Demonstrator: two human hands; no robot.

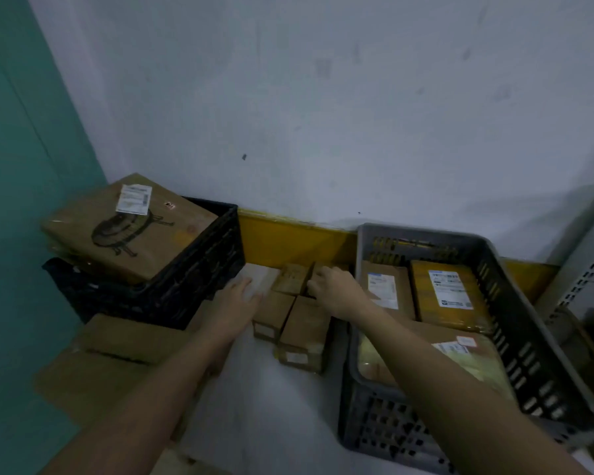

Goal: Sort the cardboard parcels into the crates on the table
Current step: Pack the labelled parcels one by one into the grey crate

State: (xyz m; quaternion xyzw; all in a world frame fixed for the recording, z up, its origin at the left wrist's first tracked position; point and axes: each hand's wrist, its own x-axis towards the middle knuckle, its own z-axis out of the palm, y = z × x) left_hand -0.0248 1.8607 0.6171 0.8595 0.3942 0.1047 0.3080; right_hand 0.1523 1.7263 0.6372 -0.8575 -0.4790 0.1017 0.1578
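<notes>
Parcel labels [383, 290] too blurred to read, right hand [331, 289] fingertips hidden among small parcels [290, 279], grey crate [528, 337] cut by right edge, forearms leaving bottom edge

The small parcels [290, 317] are matt brown cardboard with white paper labels. The black crate [199, 265] and grey crate [515, 303] are perforated plastic. A yellow packet [450, 296] inside the grey crate looks glossy. The wall [323, 114] is scuffed matt paint.

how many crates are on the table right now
2. The black crate sits at the left with a big parcel tilted on it; the grey crate sits at the right, holding parcels.
</notes>
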